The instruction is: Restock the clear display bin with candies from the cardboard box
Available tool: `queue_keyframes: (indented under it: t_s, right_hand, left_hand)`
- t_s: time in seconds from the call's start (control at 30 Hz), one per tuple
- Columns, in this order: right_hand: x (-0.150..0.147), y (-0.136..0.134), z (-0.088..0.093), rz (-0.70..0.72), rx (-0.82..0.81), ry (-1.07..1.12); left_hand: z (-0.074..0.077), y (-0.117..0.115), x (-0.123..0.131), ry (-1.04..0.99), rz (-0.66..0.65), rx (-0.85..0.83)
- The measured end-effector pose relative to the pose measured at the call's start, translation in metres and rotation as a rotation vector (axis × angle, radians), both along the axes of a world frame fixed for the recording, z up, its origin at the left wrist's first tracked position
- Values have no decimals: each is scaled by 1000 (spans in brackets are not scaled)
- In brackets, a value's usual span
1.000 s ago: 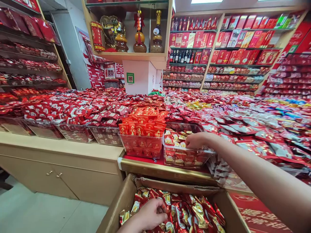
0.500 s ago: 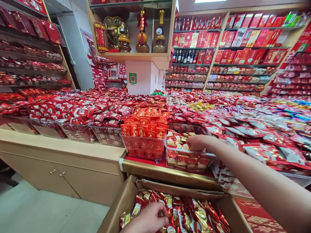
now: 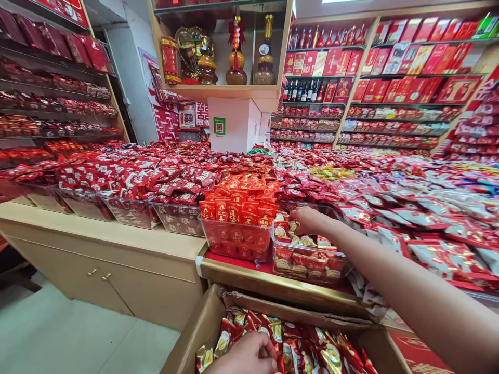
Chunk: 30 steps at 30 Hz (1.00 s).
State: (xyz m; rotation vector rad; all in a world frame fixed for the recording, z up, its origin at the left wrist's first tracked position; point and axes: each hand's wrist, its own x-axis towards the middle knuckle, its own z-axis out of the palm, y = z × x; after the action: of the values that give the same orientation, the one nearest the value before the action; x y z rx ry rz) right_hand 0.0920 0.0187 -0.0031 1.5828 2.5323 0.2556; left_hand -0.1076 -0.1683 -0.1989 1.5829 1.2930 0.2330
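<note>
My right hand [image 3: 309, 220] reaches into a clear plastic bin [image 3: 310, 248] of small red and gold wrapped candies [image 3: 307, 262]. Its fingers are closed at the bin's back left, with a wrapped candy [image 3: 293, 226] at the fingertips. Below, my left hand [image 3: 253, 355] rests on more of the same candies [image 3: 300, 349] in an open cardboard box [image 3: 195, 332]. The left fingers are curled together; whatever they hold is hidden.
Left of the bin stands another clear bin [image 3: 237, 243] with orange-red packets. Heaped red packets [image 3: 413, 218] spread to the right. A gold-edged counter rim [image 3: 273, 280] lies between box and bins. A display cabinet [image 3: 222, 91] rises behind.
My right hand has shifted left and slightly up within the bin. My left hand stays among the candies in the box. The whole view has slid a little to the right.
</note>
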Motion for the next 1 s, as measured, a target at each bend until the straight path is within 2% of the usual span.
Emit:
queue_keyframes:
  t_s: [0.1, 0.2, 0.37, 0.47, 0.53, 0.73, 0.8, 0.87, 0.93, 1.0]
  right_hand:
    - [-2, 9, -10, -42, -42, -30]
    - [-4, 11, -12, -80, -57, -14]
    - [-3, 13, -11, -75, -59, 72]
    - [0, 15, -14, -91, -64, 72]
    - [2, 15, -17, -119, -76, 67]
    - [8, 16, -25, -199, -98, 45]
    - [8, 15, -18, -209, -98, 45]
    - [4, 3, -1, -216, -35, 69]
    - [-4, -25, 19, -175, 128, 162]
    - [-18, -70, 30, -44, 296, 317]
  left_hand:
    - [0, -1, -1, 16, -14, 5]
    - [-2, -2, -1, 18, -9, -6]
    - [-15, 1, -4, 3, -10, -8]
    - [-20, 5, -7, -17, -58, -5]
    - [-19, 6, -7, -12, -91, -10]
    - [-3, 0, -3, 110, -50, 7]
    - [1, -1, -2, 107, -54, 17]
    - [3, -1, -1, 126, -48, 29]
    - [5, -2, -3, 167, -40, 33]
    - [2, -3, -8, 207, -34, 42]
